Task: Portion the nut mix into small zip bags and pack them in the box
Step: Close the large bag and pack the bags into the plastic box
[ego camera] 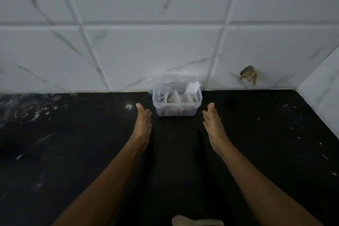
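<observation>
A small clear plastic box (176,109) stands on the black counter against the tiled wall, with several small zip bags (174,95) upright inside it and sticking out of its top. My left hand (143,122) is a little to the left of the box, palm turned inward, fingers straight, thumb up, holding nothing. On the other side my right hand (212,123) mirrors it, empty, just off the box's right wall. Neither hand touches the box. Loose nut mix is not in view.
The black stone counter (73,143) runs to a white marble-look tiled wall (146,51) at the back and a side wall at the right. A chipped hole (249,77) marks the wall right of the box. A pale object (197,221) shows at the bottom edge.
</observation>
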{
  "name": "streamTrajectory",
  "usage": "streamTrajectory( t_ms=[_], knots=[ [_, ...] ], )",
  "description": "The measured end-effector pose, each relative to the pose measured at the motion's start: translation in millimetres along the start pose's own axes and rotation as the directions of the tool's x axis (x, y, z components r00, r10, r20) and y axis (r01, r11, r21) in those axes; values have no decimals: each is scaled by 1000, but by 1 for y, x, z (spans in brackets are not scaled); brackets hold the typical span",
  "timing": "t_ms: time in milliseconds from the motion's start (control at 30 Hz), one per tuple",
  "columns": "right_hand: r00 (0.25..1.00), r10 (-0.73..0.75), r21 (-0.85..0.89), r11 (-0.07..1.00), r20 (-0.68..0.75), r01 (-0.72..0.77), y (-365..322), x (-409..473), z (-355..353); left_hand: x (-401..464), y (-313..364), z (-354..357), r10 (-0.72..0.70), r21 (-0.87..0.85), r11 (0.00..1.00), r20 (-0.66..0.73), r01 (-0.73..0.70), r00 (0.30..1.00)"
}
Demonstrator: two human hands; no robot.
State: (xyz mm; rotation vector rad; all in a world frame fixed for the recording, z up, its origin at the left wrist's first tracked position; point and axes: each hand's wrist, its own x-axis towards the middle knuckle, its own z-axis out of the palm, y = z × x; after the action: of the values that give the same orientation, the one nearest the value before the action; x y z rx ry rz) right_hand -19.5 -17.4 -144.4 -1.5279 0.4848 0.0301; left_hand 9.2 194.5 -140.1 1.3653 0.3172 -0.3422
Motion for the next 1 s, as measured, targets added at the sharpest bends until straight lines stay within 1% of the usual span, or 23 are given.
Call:
streamTrajectory(
  t_ms=[67, 167, 233, 300, 333, 400, 500, 600, 700, 800, 1000],
  knots=[
    [999, -30, 0, 1000, 41, 30, -1, -28, -9, -25, -11, -8, -15, -17, 1000, -6, 15, 1000],
    [992, -41, -45, 998, 117, 47, 0, -70, -21, -72, -28, -16, 3, -35, 999, 38, -2, 999],
    [986, -27, -123, 991, 164, 48, 3, -92, -27, -100, -40, -19, -10, -9, 1000, 75, 11, 997],
    [978, -14, -264, 962, 208, 70, 8, -114, -31, -127, -53, -23, -42, 30, 999, 113, 39, 993],
    [972, -6, -358, 929, 237, 93, 12, -124, -34, -139, -59, -24, -54, 39, 998, 128, 50, 990],
    [951, 16, -543, 824, 307, 161, 22, -143, -37, -157, -73, -26, -84, 29, 996, 138, 81, 987],
    [914, 41, -738, 604, 404, 300, 46, -171, -38, -178, -88, -26, -116, 20, 993, 135, 114, 984],
    [881, 42, -824, 377, 471, 423, 70, -189, -39, -194, -100, -21, -142, 45, 990, 146, 137, 979],
    [852, 48, -837, 225, 521, 499, 86, -200, -40, -204, -108, -17, -145, 61, 989, 148, 137, 978],
    [833, 5, -824, 147, 554, 547, 97, -203, -41, -211, -110, -15, -142, 70, 989, 145, 133, 979],
    [808, -117, -795, 141, 578, 590, 102, -204, -42, -215, -113, -17, -135, 71, 989, 127, 127, 983]
  ],
)
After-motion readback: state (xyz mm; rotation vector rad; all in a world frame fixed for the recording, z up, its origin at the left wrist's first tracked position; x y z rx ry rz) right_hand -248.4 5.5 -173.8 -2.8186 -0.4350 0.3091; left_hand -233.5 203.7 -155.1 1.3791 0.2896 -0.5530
